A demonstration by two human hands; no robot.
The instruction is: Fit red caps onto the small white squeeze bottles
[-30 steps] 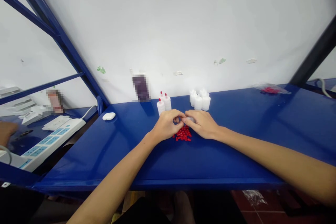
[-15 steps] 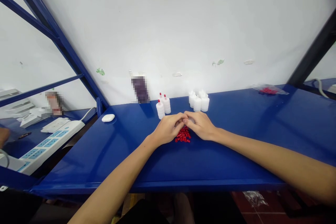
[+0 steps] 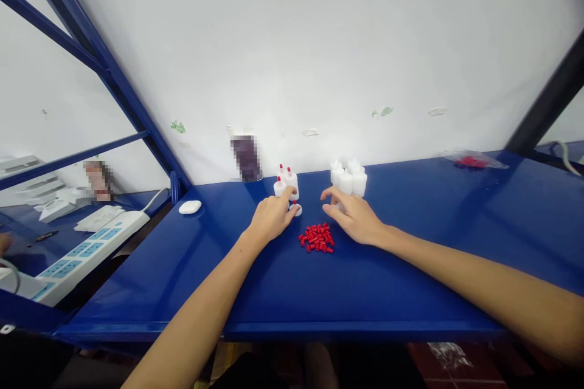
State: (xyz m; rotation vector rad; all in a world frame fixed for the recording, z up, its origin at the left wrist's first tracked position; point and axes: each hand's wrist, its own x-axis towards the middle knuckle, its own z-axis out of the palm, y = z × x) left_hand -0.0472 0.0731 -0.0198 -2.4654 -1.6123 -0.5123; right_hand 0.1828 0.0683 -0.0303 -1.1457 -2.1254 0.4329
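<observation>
Far to the left of the pile of red caps [image 3: 316, 237] lies a white power strip [image 3: 86, 249] with light-blue sockets, and nearer to the pile, a smooth, rounded white case [image 3: 190, 207]. The left hand [image 3: 271, 217] is just beyond the pile, to its left; its thumb and fingers curve around a small white bottle [image 3: 295, 210] with a red tip and seem to be closed on it. Directly behind this hand, farther from the pile, stand three capped bottles [image 3: 291, 179], upright, with rounded shoulders. So I count four bottles which already wear red. The pile itself has many loose caps, short, hollow-looking and shiny. At its right is the right hand [image 3: 358, 219], thumb and forefinger apart; the pale patch between them I cannot identify. Behind and right of the pile, a cluster of plain bottles [image 3: 349, 181], matte white like plastic, has no caps. Far right of the pile lies a crinkled, transparent bag [image 3: 491, 161] with red pieces inside.
</observation>
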